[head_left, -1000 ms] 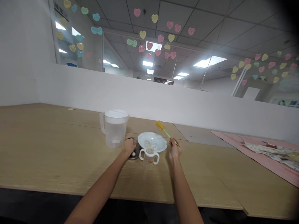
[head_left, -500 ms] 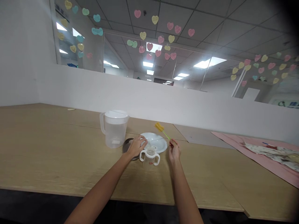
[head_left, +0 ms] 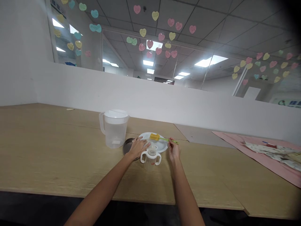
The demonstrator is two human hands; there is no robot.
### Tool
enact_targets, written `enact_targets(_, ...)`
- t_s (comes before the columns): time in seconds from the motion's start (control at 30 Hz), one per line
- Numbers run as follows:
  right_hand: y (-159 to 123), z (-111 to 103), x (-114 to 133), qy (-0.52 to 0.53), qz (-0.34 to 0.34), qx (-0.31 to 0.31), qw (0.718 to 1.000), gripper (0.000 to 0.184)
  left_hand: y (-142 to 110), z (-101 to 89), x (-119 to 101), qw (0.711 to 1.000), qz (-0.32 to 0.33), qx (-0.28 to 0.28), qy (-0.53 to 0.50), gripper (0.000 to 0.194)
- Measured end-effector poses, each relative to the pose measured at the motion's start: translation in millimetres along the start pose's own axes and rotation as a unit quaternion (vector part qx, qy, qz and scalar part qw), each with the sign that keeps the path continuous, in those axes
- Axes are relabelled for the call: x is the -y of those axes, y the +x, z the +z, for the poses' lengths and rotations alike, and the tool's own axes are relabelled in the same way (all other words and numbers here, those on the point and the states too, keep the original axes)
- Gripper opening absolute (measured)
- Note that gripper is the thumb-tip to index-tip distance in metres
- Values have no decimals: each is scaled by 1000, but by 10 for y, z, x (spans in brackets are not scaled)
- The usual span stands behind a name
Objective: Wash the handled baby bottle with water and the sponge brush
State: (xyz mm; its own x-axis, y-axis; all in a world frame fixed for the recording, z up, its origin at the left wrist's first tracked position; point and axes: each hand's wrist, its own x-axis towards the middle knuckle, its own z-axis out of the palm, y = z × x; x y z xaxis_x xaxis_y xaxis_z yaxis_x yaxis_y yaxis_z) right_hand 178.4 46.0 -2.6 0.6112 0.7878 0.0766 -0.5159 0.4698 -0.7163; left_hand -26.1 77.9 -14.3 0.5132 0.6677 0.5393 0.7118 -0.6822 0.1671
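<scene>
My right hand point(head_left: 174, 149) is closed around the green handle of a sponge bottle brush point(head_left: 154, 137). Its yellow head lies over the white plate point(head_left: 162, 147). My left hand point(head_left: 138, 148) reaches across the round metal dish point(head_left: 127, 146) to the plate's left side, fingers stretched and apart. Something pale and clear shows by its fingertips, too faint to name. Just in front of the plate stands an uncapped clear baby bottle point(head_left: 150, 161) with two white handles and red print. Neither hand is on the bottle.
A clear lidded pitcher point(head_left: 115, 133) stands behind the metal dish on the left. Pink cloth point(head_left: 235, 142) with patterned fabric lies at the table's right. A white wall point(head_left: 152, 102) with windows above closes off the back. The wooden table's front edge runs below my forearms.
The brush has swung left and down, from pointing up beyond the plate to lying nearly level over it. My left fingers have straightened a little. The bottle has stayed put.
</scene>
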Motion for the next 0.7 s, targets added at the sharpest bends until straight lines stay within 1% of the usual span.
enact_targets(0.1,24,-11,-4,-3,-8,-27,1000,14,-6,4,0,1000,-1,-1,8,43)
enact_targets(0.17,36,-20,-11,-20,-20,-48,998,14,-4,16,3,1000,-4,2,11,43)
enact_targets(0.23,39,-28,-21,-39,-17,-59,997,13,10,25,4,1000,-14,4,14,45)
enact_targets(0.37,17,-35,-42,-72,9,-46,996,13,60,20,-5,998,-46,22,25,48)
enact_targets(0.43,8,-37,-51,-92,11,-37,995,12,79,11,-10,998,-53,35,27,48)
enact_targets(0.5,15,-42,-57,-99,9,-35,994,12,87,5,-14,998,-54,37,22,47)
enact_targets(0.6,56,-56,-60,-89,0,-36,995,9,84,-4,-23,998,-59,6,5,46)
enact_targets(0.7,108,-79,-57,-71,-31,-37,996,5,80,-33,-38,996,-60,-64,-19,48)
